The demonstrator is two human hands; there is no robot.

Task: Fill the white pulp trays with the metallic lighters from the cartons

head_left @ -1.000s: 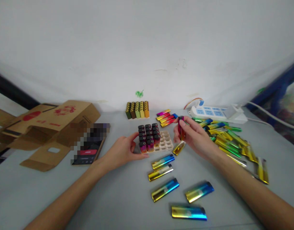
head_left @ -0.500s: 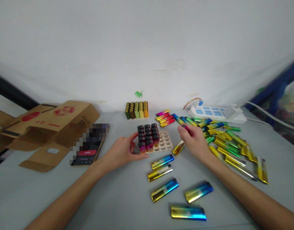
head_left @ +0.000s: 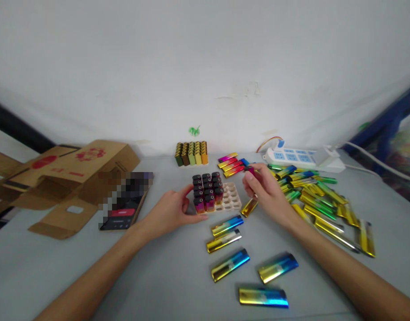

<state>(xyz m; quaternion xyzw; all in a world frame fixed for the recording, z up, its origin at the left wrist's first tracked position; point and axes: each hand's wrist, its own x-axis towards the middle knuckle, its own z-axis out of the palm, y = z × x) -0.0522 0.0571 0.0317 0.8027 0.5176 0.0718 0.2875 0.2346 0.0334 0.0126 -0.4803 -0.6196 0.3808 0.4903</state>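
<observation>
My left hand (head_left: 168, 208) curves around the near left corner of a cream tray (head_left: 232, 196) with round holes, its thumb along the front edge and its index finger against the side. Upright in the tray's left part stand several purple-pink lighters (head_left: 209, 198) with black tops; the holes on the right show bare. Just right of the tray and above table level, my right hand (head_left: 267, 189) pinches a lighter (head_left: 249, 170) with a dark top and purplish body, mostly covered by the fingers. A gold lighter (head_left: 249, 207) lies on the table below that hand.
Blue-and-gold lighters (head_left: 230, 265) lie in front. A heap of gold and green lighters (head_left: 320, 196) spreads at the right, before a white power strip (head_left: 292, 156). Red-gold lighters (head_left: 232, 165) and a filled rack (head_left: 191, 154) stand behind. A cardboard box (head_left: 91, 165) and phone (head_left: 125, 209) are left.
My right hand has shifted slightly left and up, bringing its lighter closer to the tray and turning it so more shows. My left hand keeps its place at the tray.
</observation>
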